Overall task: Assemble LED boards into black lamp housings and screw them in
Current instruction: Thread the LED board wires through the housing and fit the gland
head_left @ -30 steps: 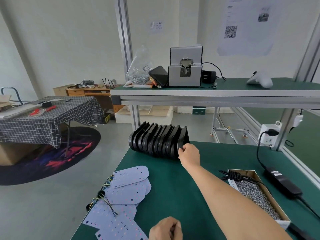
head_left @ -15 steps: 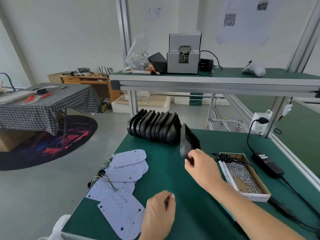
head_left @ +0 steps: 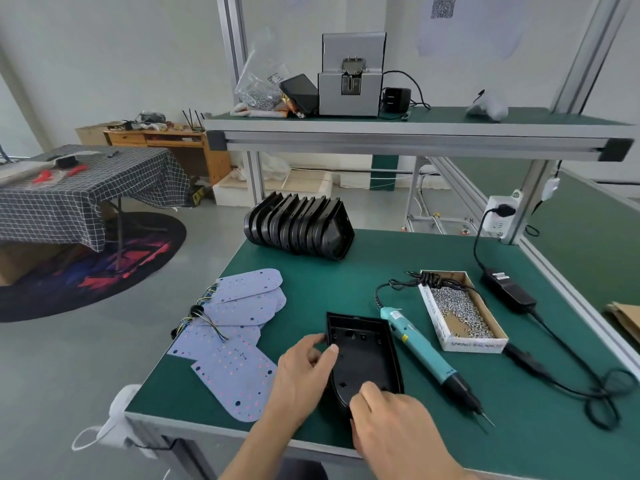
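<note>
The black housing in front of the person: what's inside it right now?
The black housing lies open side up with no LED board in it; only moulded holes and bosses show. The right hand covers its near end, and left hand fingers overlap its left rim.

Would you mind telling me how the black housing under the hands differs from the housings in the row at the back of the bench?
The single housing lies flat with its open side up; the stacked housings stand on edge, nested together. The left hand and right hand touch the single housing; nothing touches the stacked housings. The single housing sits near the front edge, the stack farther back. Both are black, and empty where visible.
</note>
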A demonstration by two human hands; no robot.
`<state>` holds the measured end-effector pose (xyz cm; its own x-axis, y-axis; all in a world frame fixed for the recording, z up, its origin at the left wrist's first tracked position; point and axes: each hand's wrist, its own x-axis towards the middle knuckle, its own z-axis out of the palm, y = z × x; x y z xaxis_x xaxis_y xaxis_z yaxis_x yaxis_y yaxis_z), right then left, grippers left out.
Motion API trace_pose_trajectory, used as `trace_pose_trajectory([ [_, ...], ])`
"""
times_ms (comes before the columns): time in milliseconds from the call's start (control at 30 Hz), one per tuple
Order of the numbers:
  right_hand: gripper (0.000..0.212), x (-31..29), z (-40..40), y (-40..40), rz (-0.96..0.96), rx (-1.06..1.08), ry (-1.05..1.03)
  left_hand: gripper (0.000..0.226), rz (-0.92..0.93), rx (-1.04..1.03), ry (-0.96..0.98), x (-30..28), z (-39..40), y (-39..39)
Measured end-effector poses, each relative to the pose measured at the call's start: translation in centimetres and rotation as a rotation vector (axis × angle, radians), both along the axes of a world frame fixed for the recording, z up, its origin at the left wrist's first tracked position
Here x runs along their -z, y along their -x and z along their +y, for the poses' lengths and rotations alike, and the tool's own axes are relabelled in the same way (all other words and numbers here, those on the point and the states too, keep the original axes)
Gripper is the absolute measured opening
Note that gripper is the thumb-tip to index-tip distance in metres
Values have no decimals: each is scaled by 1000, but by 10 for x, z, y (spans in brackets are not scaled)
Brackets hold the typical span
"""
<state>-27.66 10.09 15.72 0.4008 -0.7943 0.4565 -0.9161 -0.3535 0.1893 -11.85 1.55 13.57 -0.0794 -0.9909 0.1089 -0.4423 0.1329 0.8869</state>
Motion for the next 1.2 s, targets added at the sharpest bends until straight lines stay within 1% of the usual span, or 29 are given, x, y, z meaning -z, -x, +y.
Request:
trace_pose_trajectory([
  [67, 22, 4, 6, -4, -23, -38, 91, 29, -31, 20, -10, 1, 3, 1],
  [133, 24, 6, 10, -8, -61, -47, 138, 24, -36, 42, -19, 2, 7, 1],
  [233, 22, 7, 12, -8, -71, -57, 132, 18, -42, 36, -36, 1, 11, 1],
  [333, 32, 7, 15, -2, -96, -58, 49, 21, -99, 9, 18, -5, 13, 3],
  [400, 31, 7, 16, 1, -176, -74, 32, 22, -110, -23, 70, -11, 18, 1],
  [467, 20, 3, 15, 1, -270, -96, 70, 15, -90, -69, 97, -17, 23, -7],
  [500, 18, 0, 13, 0, -310, -95, 75, 11, -81, -103, 102, -19, 26, -13],
  [567, 15, -6, 7, -5, -385, -86, 60, 12, -86, -210, 122, -23, 29, -31],
  [633, 6, -13, -2, -17, -459, -73, 0, 13, -122, -343, 138, -23, 30, -53],
  [700, 4, -21, -16, -32, -519, -69, -111, 9, -234, -466, 187, -22, 28, -76],
  [767, 7, -30, -38, -50, -540, -46, -276, 13, -373, -544, 209, -16, 24, -98],
  [800, 11, -33, -51, -60, -550, -52, -366, 19, -424, -556, 171, -12, 22, -107],
  [867, 17, -37, -79, -85, -579, -110, -485, 31, -446, -532, 83, -4, 19, -120],
  [933, 19, -38, -104, -112, -604, -148, -559, 38, -467, -466, 59, 4, 19, -124],
  [1033, 21, -33, -136, -151, -601, -132, -668, 43, -527, -412, 69, 14, 24, -124],
  [1133, 27, -25, -161, -183, -557, -89, -690, 42, -538, -395, 78, 20, 25, -125],
  [1167, 27, -23, -167, -193, -542, -75, -694, 44, -538, -398, 117, 22, 24, -126],
  [1200, 20, -20, -173, -202, -529, -61, -696, 45, -533, -400, 175, 23, 23, -126],
])
